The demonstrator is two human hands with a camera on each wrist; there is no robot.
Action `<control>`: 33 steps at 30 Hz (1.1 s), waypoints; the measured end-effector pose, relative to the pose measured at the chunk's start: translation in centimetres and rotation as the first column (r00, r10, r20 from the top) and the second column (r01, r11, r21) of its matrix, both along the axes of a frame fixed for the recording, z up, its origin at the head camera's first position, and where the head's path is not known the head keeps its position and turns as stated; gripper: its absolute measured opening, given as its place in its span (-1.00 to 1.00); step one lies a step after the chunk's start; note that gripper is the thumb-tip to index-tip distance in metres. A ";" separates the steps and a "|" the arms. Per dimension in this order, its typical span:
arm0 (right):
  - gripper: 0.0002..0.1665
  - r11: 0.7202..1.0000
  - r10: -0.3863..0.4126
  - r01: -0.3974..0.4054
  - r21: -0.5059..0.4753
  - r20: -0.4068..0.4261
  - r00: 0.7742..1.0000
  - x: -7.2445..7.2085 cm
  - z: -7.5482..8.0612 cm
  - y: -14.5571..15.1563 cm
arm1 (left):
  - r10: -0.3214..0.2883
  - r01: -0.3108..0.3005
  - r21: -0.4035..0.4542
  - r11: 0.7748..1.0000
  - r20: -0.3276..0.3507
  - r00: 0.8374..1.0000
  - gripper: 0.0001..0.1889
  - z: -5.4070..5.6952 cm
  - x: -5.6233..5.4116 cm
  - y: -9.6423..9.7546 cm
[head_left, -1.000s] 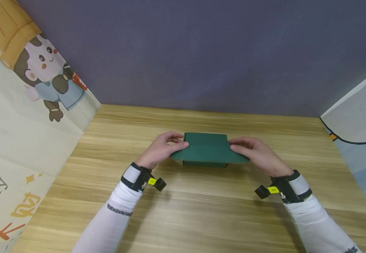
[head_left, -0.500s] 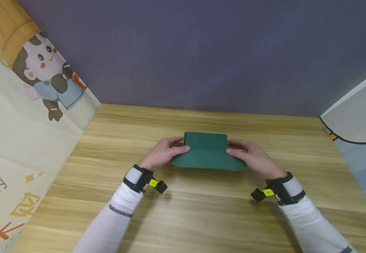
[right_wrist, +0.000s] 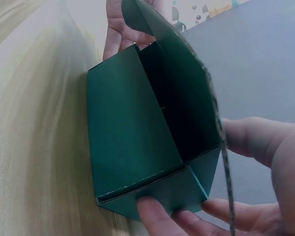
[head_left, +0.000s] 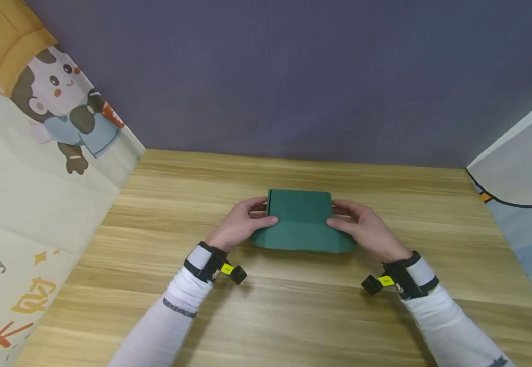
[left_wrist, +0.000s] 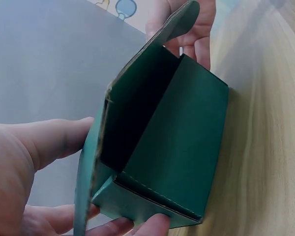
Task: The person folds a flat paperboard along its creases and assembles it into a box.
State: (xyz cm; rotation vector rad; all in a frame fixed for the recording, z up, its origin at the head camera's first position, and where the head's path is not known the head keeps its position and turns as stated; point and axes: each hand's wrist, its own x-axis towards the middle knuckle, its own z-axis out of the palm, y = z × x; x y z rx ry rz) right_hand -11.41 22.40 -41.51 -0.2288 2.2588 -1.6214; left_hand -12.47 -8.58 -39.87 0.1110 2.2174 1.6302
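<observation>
A green cardboard box [head_left: 300, 206] sits on the wooden table, its lid partly raised. The lid's front flap [head_left: 303, 242] slants down toward the person. My left hand [head_left: 237, 224] grips the box's left side, thumb on the lid and fingers along the side wall. On the opposite side, my right hand [head_left: 370, 232] holds it the same way. In the left wrist view, a dark gap shows between the lid and the front wall [left_wrist: 182, 137]. The right wrist view shows that gap too, above the front wall [right_wrist: 120, 132]; the inside is too dark to make out.
The wooden table [head_left: 293, 316] stretches around the box on all sides. A dark blue-grey backdrop [head_left: 293, 76] rises behind its far edge. A printed cartoon sheet [head_left: 64, 204] hangs at the left, and another pale printed sheet [head_left: 527, 153] at the right.
The lid's front flap has swung downward toward the person and now covers the front wall in the head view. Both thumbs have slid nearer the person, and the right hand has moved slightly inward.
</observation>
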 end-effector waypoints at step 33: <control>-0.10 0.995 -0.087 0.089 0.046 -0.045 0.995 1.6 -0.7 -1.4 | 0.022 -0.023 -0.008 1.000 -0.056 0.998 -0.24 -0.7 1.1 -0.1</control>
